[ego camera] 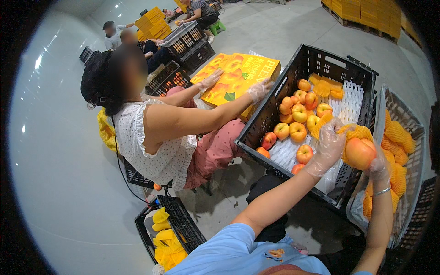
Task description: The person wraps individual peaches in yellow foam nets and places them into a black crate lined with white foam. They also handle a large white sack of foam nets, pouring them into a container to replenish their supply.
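My left hand (328, 146), in a clear plastic glove, grips a yellow foam net sleeve (355, 132) whose mesh partly wraps a peach (361, 153). Around that peach's lower right side are the gloved fingers of my right hand (378, 165). Both hands are over the right side of a black plastic crate (271, 90). Inside it several loose peaches (299, 113) lie on white foam netting (350, 103), with flat yellow foam sleeves (325, 86) at its far end. A lined basket (417, 137) of orange-yellow foam sleeves (398, 137) stands to the right of the crate.
On the left a seated co-worker's gloved hands rest on a yellow printed peach carton (237, 79). Below is a black crate (182, 223) with yellow foam sleeves (168, 247). More people, crates (185, 37) and stacked yellow cartons (364, 17) are farther back.
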Demonstrator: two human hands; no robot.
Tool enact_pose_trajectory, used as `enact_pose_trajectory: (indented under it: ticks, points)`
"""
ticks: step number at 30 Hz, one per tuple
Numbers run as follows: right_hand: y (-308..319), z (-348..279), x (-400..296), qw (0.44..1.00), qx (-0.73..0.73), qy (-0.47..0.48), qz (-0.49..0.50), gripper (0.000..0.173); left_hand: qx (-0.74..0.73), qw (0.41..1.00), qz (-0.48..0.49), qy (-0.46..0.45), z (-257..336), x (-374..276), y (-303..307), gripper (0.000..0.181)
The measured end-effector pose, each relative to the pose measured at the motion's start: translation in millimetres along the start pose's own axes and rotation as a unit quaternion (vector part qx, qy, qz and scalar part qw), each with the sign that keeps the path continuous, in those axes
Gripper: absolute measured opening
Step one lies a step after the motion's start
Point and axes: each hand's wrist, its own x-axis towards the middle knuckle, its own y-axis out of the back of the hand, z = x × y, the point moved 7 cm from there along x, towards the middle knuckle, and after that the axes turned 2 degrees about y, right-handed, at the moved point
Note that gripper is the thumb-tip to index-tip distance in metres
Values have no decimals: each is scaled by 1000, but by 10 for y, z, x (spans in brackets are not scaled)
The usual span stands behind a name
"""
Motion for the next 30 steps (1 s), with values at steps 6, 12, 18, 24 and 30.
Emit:
enact_pose_trajectory:
  ticks: [6, 12, 18, 24, 30]
  points:
    - [-90, -83, 0, 999, -41, -21, 24, 107, 2, 997, 61, -44, 71, -64, 65, 25]
    - [-357, -327, 105, 995, -95, 38, 17, 97, 56, 985, 111, -116, 263, -71, 180, 26]
    - [-230, -450, 115, 941, -219, 211, 151, 62, 130, 955, 117, -238, 691, -257, 122, 34]
    - [436, -430, 34, 932, -96, 286, 202, 61, -12, 973, -174, -148, 685, -338, -430, 18]
    - [-37, -329, 186, 988, -71, 129, 44, 71, -135, 976, -79, 150, 72, -31, -96, 54]
